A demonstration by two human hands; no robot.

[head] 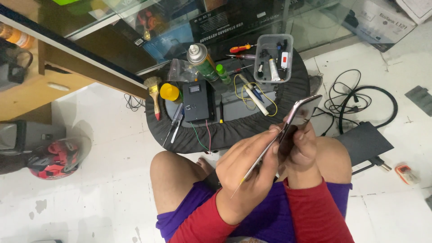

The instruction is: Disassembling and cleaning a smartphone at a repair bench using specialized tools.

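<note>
My left hand (pixel 249 168) grips a thin metal pry tool (pixel 258 162) whose tip meets the lower edge of a smartphone (pixel 302 111). My right hand (pixel 302 150) holds the phone from below, tilted edge-on above my knees, with its far end over the rim of a small round table (pixel 225 137) covered in black cloth. Both arms wear red sleeves.
On the table lie a black box with a small display (pixel 198 101), a spray can (pixel 200 58), a yellow cap (pixel 169 92), a brush (pixel 154 96), screwdrivers and a clear tray of small parts (pixel 273 58). A red helmet (pixel 58 158) sits left; cables (pixel 360 96) and a black panel (pixel 365 141) lie right.
</note>
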